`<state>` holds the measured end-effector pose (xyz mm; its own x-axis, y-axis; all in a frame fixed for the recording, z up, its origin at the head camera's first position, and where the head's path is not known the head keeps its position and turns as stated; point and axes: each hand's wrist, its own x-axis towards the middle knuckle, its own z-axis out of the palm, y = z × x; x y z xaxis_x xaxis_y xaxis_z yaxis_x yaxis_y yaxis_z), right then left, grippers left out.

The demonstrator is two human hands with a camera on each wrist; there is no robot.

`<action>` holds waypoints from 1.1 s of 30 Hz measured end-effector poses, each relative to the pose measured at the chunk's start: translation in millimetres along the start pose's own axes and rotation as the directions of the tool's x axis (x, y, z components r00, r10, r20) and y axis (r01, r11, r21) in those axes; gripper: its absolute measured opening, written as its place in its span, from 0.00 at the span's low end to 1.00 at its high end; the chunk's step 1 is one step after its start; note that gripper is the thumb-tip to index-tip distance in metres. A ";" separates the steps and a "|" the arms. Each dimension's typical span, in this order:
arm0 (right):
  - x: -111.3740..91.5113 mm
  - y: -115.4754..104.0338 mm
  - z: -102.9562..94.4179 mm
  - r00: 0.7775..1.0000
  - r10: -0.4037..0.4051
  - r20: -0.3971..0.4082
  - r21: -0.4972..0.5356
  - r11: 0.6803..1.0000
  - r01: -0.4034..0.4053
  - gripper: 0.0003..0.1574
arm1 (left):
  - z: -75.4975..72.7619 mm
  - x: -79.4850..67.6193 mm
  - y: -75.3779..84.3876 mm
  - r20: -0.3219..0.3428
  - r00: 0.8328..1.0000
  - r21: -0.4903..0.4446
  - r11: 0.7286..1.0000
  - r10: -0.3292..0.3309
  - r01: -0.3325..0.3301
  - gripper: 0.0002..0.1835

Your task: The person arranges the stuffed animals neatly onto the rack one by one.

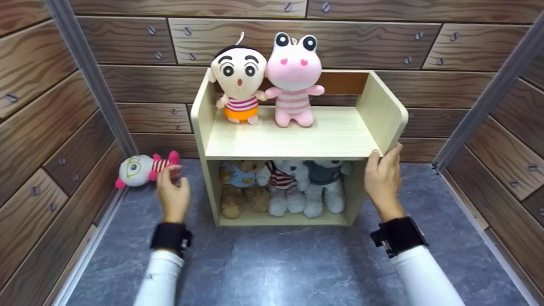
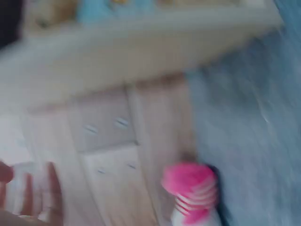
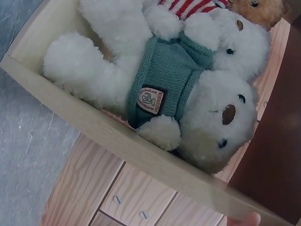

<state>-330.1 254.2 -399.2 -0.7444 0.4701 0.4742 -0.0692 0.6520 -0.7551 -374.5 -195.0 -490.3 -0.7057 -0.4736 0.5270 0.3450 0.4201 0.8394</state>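
My right hand (image 1: 384, 180) grips the front edge of the right side panel of a pale wooden shelf unit (image 1: 293, 144); a fingertip (image 3: 251, 219) shows at that edge in the right wrist view. My left hand (image 1: 173, 193) holds nothing, its fingers loosely bent. Behind it, a white plush toy with pink feet and a striped body (image 1: 135, 171) lies on the floor. In the blurred left wrist view this plush toy (image 2: 195, 193) is apart from the hand. On the upper shelf sit a boy doll in orange shorts (image 1: 240, 85) and a pink frog-eyed plush (image 1: 294, 80).
In the lower compartment sit a brown bear in blue (image 1: 242, 178), a white bear in red stripes (image 1: 284, 180) and a white bear in a green sweater (image 3: 167, 82). Wood-print walls (image 1: 255, 8) enclose the grey floor (image 1: 272, 267) at the back and both sides.
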 end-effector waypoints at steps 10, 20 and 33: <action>-3.6 -0.1 8.1 0.999 -0.031 -0.044 -0.008 0.999 0.031 0.38 | -15.9 60.8 -81.2 0.405 0.868 0.565 0.825 -0.287 0.009 0.46; -4.3 3.9 6.3 0.993 -0.072 -0.088 -0.003 0.997 0.072 0.32 | -3.5 67.9 -80.8 0.441 0.812 0.681 0.731 -0.382 -0.026 0.53; -5.0 2.4 8.0 0.994 -0.062 -0.091 0.010 0.998 0.063 0.33 | -24.2 55.4 -111.2 0.420 0.858 0.676 0.732 -0.296 -0.078 0.18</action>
<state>-331.9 248.6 -407.0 -0.6749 0.4809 0.5597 -0.1231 0.6744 -0.7280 -437.0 -286.7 -551.1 -0.9673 -0.2057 0.1484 -0.1105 0.8684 0.4835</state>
